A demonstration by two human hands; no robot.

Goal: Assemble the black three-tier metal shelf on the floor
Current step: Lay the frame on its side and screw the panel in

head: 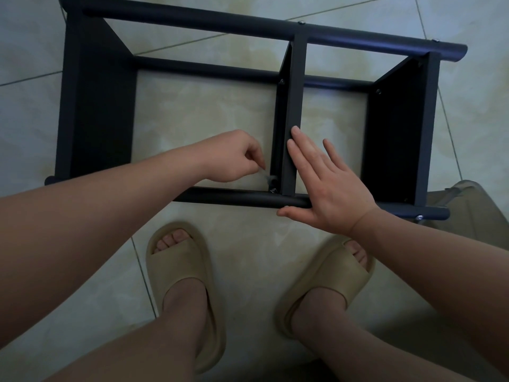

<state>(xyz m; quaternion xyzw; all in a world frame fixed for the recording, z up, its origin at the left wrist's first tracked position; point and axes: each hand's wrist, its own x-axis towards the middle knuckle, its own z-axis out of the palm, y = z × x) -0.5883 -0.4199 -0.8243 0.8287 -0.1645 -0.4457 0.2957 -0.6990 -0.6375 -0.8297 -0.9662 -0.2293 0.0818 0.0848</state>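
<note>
Hands work at the shelf (96, 106), which lies on its side on the floor (248, 238). Right hand (327, 191) is flat, fingers spread, pressing the middle tier (296, 92) and the near pole (234, 198). Left hand (234, 158) is curled, its fingertips just above a small grey fitting (269, 178) at that joint; whether it pinches anything cannot be told. Slippers (181, 260) stand just short of the pole. A clear plastic thing (462, 193) sits by the shelf's right end.

Left hand (237, 157) extends from 8 o'clock on a bare forearm, fingers curled, thumb and forefinger tips together, aimed toward 4 o'clock. Right hand (327, 188) extends from 4 o'clock, flat, fingers straight and spread toward 11 o'clock, thumb toward 9.
</note>
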